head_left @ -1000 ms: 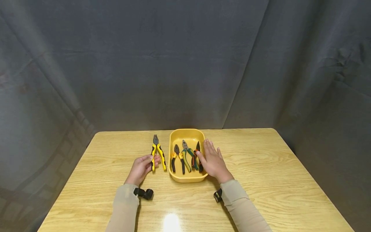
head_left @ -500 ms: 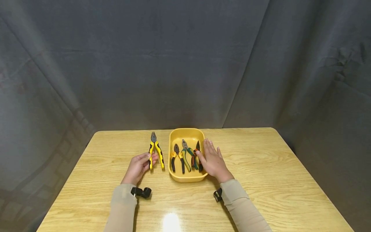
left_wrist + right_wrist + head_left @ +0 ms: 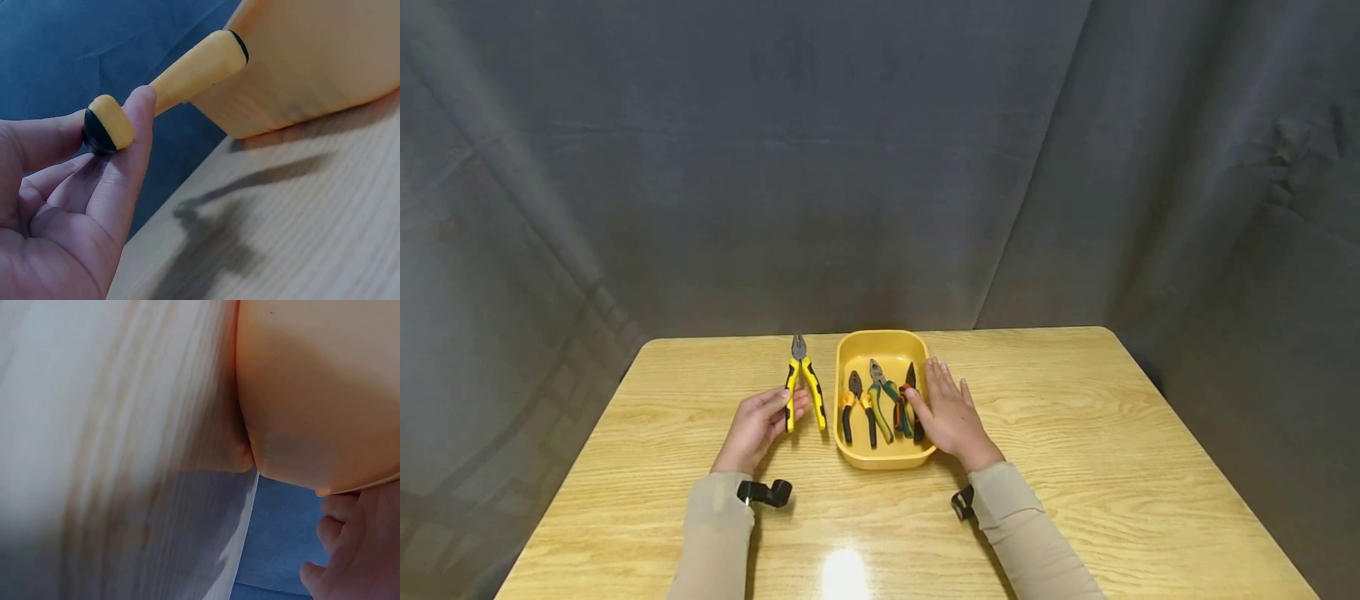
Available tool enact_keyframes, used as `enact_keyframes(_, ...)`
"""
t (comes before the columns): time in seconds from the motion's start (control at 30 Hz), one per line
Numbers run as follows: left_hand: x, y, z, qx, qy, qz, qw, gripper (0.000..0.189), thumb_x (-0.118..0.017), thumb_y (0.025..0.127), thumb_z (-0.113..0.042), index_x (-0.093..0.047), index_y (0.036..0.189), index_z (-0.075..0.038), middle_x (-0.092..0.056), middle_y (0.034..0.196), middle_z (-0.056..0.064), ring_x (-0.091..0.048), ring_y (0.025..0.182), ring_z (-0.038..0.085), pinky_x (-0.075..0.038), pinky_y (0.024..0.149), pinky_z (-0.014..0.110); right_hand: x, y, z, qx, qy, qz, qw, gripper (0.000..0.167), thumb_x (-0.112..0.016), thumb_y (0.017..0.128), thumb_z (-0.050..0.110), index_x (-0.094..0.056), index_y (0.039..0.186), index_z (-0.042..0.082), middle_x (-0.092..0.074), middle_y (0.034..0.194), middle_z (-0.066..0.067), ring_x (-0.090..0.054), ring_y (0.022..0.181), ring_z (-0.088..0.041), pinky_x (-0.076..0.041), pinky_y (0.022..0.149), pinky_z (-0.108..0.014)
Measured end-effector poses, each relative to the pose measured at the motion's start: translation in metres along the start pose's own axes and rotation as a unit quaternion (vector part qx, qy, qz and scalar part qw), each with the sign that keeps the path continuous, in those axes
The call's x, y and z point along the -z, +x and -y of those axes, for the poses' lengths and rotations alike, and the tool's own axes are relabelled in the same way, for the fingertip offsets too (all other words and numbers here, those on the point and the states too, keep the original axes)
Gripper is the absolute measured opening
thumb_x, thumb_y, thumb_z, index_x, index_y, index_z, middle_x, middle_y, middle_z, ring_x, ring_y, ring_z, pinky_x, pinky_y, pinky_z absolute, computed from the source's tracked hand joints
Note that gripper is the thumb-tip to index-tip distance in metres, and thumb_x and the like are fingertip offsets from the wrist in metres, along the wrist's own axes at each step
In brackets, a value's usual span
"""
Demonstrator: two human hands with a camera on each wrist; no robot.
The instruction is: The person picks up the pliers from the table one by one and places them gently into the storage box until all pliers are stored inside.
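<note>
My left hand (image 3: 760, 427) pinches one handle of a pair of yellow-and-black combination pliers (image 3: 815, 393) between thumb and fingers. The pliers are held above the table, head pointing away, handles spread. In the left wrist view the gripped handle end (image 3: 115, 128) sits at the fingertips, and the free handle (image 3: 203, 65) extends toward the bin. My right hand (image 3: 953, 421) rests on the right rim of the yellow plastic bin (image 3: 886, 460), fingers straight, thumb over the edge. Inside lie orange-and-black pliers (image 3: 856, 386), green-handled pliers (image 3: 882, 408) and a dark pointed-nose tool (image 3: 912, 377).
The bin stands near the far edge of the wooden table (image 3: 1075, 467). A grey curtain (image 3: 820, 183) hangs behind and at both sides. Black wrist cameras sit at both cuffs, the left one (image 3: 766, 492) jutting inward.
My left hand and the pliers have moved slightly up and away from me, a little to the left at first. My right hand and the bin stay in place.
</note>
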State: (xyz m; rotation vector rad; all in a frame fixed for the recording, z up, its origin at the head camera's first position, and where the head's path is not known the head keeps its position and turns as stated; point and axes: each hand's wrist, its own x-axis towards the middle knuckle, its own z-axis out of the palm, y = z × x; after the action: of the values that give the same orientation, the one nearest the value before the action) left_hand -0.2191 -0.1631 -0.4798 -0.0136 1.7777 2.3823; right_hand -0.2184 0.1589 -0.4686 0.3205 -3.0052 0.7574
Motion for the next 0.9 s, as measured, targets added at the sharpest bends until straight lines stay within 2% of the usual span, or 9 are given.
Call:
enact_keyframes(0.23, -0.001, -0.001, -0.007, -0.002, -0.005, 0.005, 1.0, 0.044, -0.047, 0.107, -0.006, -0.04, 0.142, 0.02, -0.063, 0.13, 0.026, -0.069, 0.112, 0.021, -0.053, 0.098, 0.031, 0.001, 0.0, 0.002, 0.002, 0.003, 0.001, 1.0, 0.074, -0.031, 0.11, 0.05, -0.014, 0.161, 0.0, -0.012, 0.168, -0.017, -0.011, 0.155, -0.035, -0.005, 0.121, -0.062)
enact_keyframes(0.57, -0.015, 0.0, -0.014, 0.001, -0.003, 0.019, 0.9998, 0.044, -0.047, 0.106, -0.004, -0.04, 0.141, 0.022, -0.067, 0.123, 0.025, -0.07, 0.109, 0.022, -0.055, 0.094, 0.03, 0.002, 0.0, 0.001, 0.0, 0.006, 0.004, 1.0, 0.075, -0.029, 0.109, 0.053, -0.012, 0.162, 0.002, -0.011, 0.168, -0.016, -0.007, 0.156, -0.032, -0.005, 0.122, -0.062)
enact_keyframes(0.9, -0.029, 0.003, -0.015, 0.008, -0.003, 0.035, 0.9994, 0.044, -0.048, 0.106, -0.004, -0.041, 0.141, 0.021, -0.069, 0.118, 0.023, -0.07, 0.107, 0.021, -0.054, 0.097, 0.033, 0.0, 0.0, 0.001, -0.006, 0.01, 0.005, 0.9999, 0.075, -0.03, 0.109, 0.052, -0.013, 0.162, 0.002, -0.009, 0.169, -0.015, -0.006, 0.156, -0.031, -0.004, 0.122, -0.061)
